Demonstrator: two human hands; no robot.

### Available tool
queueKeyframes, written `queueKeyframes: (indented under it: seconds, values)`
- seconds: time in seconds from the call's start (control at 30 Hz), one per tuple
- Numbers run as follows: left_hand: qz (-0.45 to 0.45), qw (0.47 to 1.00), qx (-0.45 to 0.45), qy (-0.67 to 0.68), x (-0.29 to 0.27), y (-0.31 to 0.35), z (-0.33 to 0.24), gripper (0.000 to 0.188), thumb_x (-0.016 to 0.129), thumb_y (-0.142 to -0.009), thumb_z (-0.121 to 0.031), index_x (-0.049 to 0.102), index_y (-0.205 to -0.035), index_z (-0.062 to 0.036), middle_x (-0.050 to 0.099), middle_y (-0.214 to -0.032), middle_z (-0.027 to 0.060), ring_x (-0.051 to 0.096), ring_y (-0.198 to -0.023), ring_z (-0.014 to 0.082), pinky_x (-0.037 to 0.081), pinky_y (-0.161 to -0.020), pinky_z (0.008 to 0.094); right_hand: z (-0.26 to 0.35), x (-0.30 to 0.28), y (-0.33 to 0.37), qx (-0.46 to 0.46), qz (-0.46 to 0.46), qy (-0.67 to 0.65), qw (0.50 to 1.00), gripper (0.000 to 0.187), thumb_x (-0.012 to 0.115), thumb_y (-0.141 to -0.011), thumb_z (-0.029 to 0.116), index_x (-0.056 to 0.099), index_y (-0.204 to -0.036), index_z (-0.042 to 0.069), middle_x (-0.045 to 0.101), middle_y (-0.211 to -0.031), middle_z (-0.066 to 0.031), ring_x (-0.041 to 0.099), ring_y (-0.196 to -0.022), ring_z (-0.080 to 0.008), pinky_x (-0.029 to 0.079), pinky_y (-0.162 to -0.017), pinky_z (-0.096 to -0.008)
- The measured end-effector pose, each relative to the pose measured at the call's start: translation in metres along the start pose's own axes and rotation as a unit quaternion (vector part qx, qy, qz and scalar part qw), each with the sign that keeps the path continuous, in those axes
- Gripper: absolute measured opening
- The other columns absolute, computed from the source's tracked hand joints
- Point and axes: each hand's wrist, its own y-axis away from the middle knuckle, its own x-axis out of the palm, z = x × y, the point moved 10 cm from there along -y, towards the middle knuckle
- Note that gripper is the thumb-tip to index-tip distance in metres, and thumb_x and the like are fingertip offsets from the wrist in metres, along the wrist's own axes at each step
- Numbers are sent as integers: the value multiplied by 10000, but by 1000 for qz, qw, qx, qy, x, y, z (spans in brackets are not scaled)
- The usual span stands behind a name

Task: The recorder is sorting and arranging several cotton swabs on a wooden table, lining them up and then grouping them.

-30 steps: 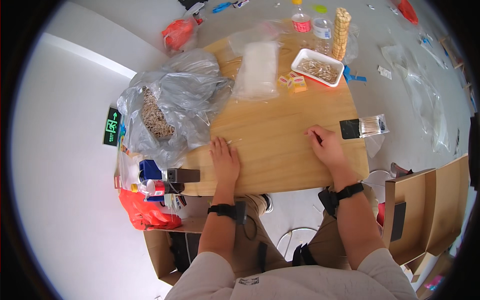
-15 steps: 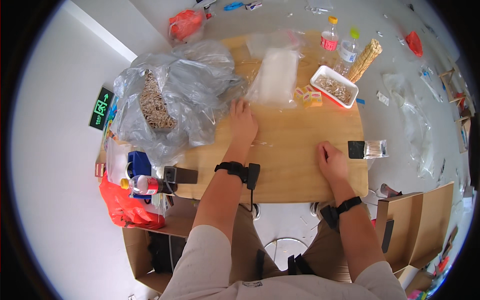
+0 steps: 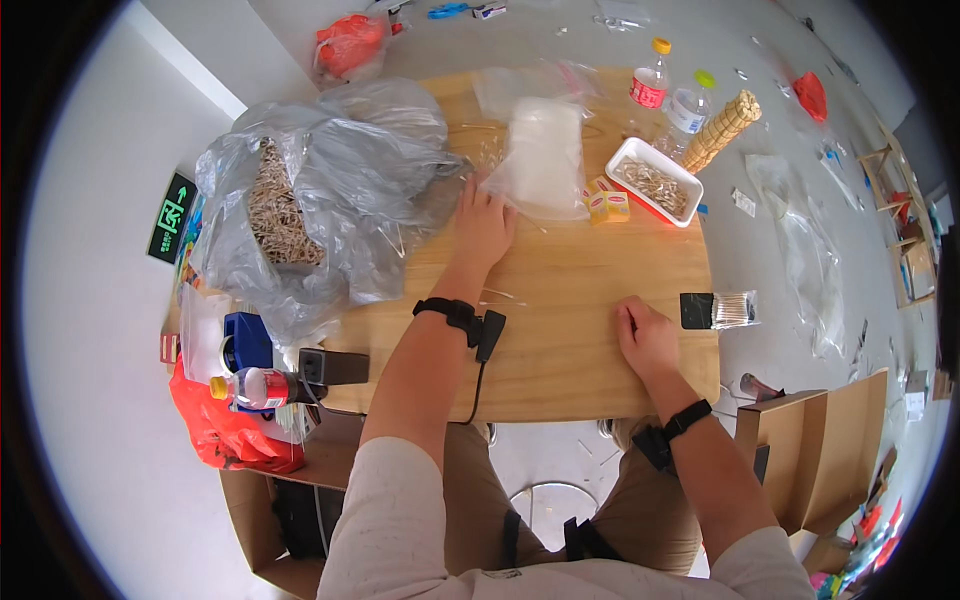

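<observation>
My left hand (image 3: 484,228) lies flat on the wooden table with its fingers stretched forward. Its fingertips sit between the edge of a crumpled grey plastic bag (image 3: 370,150) and a clear plastic bag with a white stack inside (image 3: 546,158). Many thin sticks, like cotton swabs (image 3: 285,215), show through the grey bag's opening. A few loose cotton swabs (image 3: 503,297) lie near my left wrist. My right hand (image 3: 648,342) rests curled in a loose fist near the table's right edge, with nothing visible in it. Beside it is a packet of cotton swabs (image 3: 733,310) with a black end.
A white tray of swabs (image 3: 655,180) stands at the far right, near small yellow boxes (image 3: 607,204), two plastic bottles (image 3: 649,84) and a woven roll (image 3: 722,130). A dark box (image 3: 335,367) and a cola bottle (image 3: 262,388) are at the left. Cardboard boxes (image 3: 815,455) flank my legs.
The view has shifted so the table sits further left. My left hand has slid slightly forward between the two bags, its fingers more spread. My right hand stays curled on the table.
</observation>
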Motion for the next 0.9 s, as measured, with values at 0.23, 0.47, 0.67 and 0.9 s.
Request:
queueKeyframes:
  seconds: [0.23,0.47,0.67,0.9]
  values:
    - [75,995,15,60,4,10,-25,432,580,-1013,-193,578,-1402,-5,533,-1492,221,458,-1408,426,410,-1162,483,-6,-2,1,-9,-13,4,1000,113,602,-1002,197,616,-924,115,688,-778,-136,665,-701,-387,528,-625,-502]
    - [83,987,26,134,-19,38,20,297,666,-930,-28,677,-1227,-18,612,-1386,156,642,-1153,411,553,-953,428,-2,6,0,-23,-18,11,1000,110,612,-991,198,612,-918,116,684,-757,-145,664,-692,-395,525,-615,-515]
    - [123,981,-70,131,-48,31,30,205,721,-882,-62,680,-1082,-45,666,-1191,107,659,-1033,396,556,-886,460,-10,0,1,-9,-29,16,999,105,625,-974,200,616,-912,115,687,-742,-150,667,-680,-402,532,-610,-523]
    - [-7,994,-83,71,-69,26,38,240,772,-829,-46,659,-1040,-34,641,-1104,179,632,-1056,412,526,-917,476,-5,3,0,-8,-14,33,999,108,626,-967,206,608,-915,112,687,-755,-136,671,-689,-388,540,-615,-507]
